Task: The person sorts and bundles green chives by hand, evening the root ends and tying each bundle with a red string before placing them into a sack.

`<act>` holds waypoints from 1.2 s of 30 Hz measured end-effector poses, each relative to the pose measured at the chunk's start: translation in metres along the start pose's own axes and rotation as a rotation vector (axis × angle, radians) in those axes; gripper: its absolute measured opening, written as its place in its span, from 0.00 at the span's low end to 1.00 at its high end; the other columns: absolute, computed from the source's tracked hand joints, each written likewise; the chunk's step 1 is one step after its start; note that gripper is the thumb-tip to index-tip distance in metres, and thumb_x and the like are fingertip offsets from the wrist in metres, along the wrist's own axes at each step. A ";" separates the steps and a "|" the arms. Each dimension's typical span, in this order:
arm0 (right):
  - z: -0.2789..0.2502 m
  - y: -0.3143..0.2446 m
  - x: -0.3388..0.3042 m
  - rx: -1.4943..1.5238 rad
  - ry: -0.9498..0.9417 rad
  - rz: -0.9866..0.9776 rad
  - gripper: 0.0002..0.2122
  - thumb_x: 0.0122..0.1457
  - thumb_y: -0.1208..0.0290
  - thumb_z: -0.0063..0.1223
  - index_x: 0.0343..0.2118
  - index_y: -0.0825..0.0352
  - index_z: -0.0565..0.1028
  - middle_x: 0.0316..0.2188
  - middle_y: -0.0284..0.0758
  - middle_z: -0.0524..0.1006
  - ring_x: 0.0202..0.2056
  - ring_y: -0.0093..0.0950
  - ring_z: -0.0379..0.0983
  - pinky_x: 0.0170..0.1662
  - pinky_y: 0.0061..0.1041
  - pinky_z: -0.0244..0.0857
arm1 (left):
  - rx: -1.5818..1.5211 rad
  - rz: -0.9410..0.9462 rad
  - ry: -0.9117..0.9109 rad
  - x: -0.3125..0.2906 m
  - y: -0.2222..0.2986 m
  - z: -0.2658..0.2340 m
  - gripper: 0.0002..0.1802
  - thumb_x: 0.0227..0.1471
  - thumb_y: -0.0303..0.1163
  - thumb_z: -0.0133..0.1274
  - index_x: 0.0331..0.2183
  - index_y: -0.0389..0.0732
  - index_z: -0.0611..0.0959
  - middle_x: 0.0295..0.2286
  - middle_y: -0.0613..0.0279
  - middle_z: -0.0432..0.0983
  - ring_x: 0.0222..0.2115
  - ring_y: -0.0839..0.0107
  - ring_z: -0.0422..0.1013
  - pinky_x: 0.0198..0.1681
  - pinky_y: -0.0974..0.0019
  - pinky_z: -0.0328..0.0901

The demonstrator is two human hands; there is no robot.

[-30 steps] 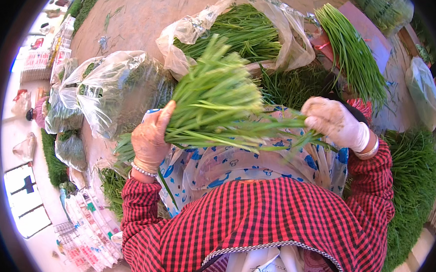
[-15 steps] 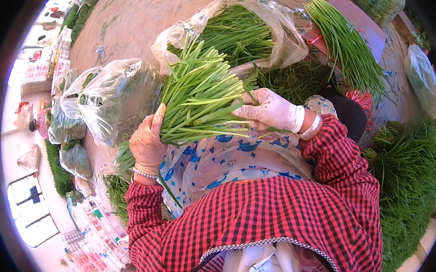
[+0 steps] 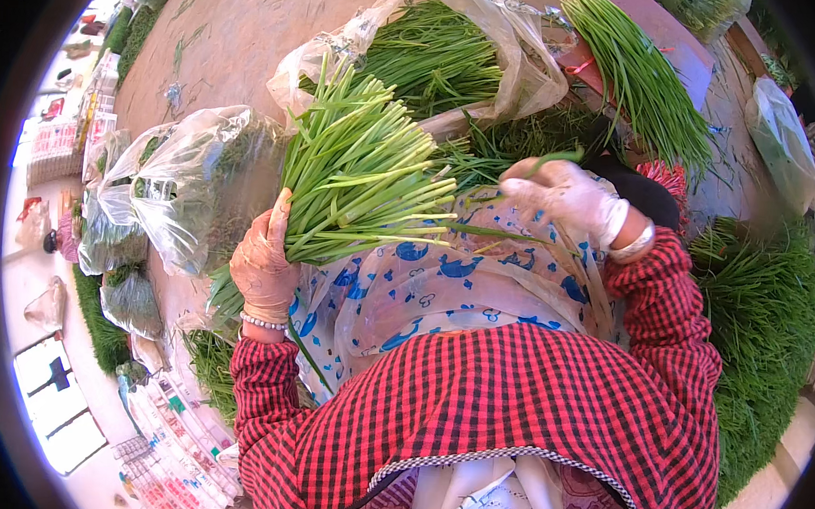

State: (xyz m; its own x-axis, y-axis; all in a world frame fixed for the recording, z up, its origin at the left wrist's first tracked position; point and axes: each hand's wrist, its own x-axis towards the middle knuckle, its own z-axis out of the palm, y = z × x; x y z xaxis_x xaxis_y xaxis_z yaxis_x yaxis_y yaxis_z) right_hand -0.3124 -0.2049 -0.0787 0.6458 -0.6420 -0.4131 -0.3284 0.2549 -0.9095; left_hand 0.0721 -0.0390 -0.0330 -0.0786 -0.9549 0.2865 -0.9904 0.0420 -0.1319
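My gloved left hand is wrapped round a thick bunch of green chives, whose pale cut ends fan out to the right over my lap. To the right of those ends, apart from the bunch, my gloved right hand is closed, slightly smeared by motion. A chive leaf pokes out above its fingers. Under both hands lies a clear plastic apron with blue prints.
Ahead stands an open plastic bag full of chives. A tied bundle of chives rests at the far right, and a big heap of chives lies at my right. Filled clear bags stand at my left.
My right hand has drawn away from the bunch's cut ends, to the right, with a leaf in its fingers. My left hand and the bunch have shifted slightly left.
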 end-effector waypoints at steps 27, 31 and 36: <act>0.066 -0.039 -0.016 -0.815 0.062 -0.841 0.14 0.56 0.67 0.62 0.45 0.63 0.78 0.34 0.37 0.81 0.28 0.34 0.79 0.30 0.30 0.74 | 0.032 0.139 -0.108 0.010 0.022 -0.015 0.43 0.40 0.23 0.58 0.61 0.57 0.72 0.41 0.62 0.77 0.36 0.60 0.76 0.36 0.59 0.72; 0.051 -0.028 -0.001 -0.637 0.044 -0.988 0.09 0.58 0.71 0.59 0.40 0.66 0.81 0.34 0.37 0.83 0.30 0.34 0.81 0.33 0.29 0.76 | 0.040 0.168 -0.088 0.004 0.018 -0.016 0.43 0.40 0.20 0.57 0.61 0.58 0.72 0.42 0.61 0.77 0.36 0.60 0.76 0.36 0.60 0.72; 0.003 -0.023 -0.015 -0.572 0.236 -0.641 0.05 0.62 0.70 0.54 0.35 0.63 0.80 0.26 0.44 0.78 0.28 0.42 0.77 0.32 0.30 0.72 | 0.018 0.167 -0.092 -0.001 0.014 -0.021 0.43 0.41 0.19 0.55 0.61 0.57 0.72 0.42 0.61 0.77 0.35 0.60 0.76 0.36 0.60 0.72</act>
State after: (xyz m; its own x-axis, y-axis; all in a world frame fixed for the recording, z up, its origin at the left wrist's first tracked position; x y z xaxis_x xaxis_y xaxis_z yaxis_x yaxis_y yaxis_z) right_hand -0.3125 -0.1991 -0.0514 0.6858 -0.6853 0.2450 -0.2874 -0.5643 -0.7739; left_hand 0.0558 -0.0311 -0.0151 -0.2299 -0.9579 0.1718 -0.9623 0.1973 -0.1874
